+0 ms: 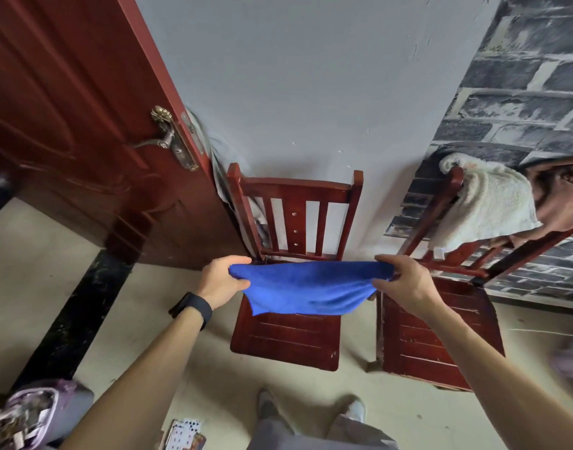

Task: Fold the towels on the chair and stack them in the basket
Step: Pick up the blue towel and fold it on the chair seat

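Two hands hold the blue towel [306, 289] stretched between them: the left hand [220, 280] grips one end and the right hand [405, 282] pinches the other, well apart. The cloth sags just above the seat of the red wooden chair [288, 342] by the wall. A white towel [486, 203] drapes over the backrest of a second chair [434, 345] to the right.

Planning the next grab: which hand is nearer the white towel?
Right. The right hand sits just below-left of the white towel; the left hand is farther left, across the blue towel.
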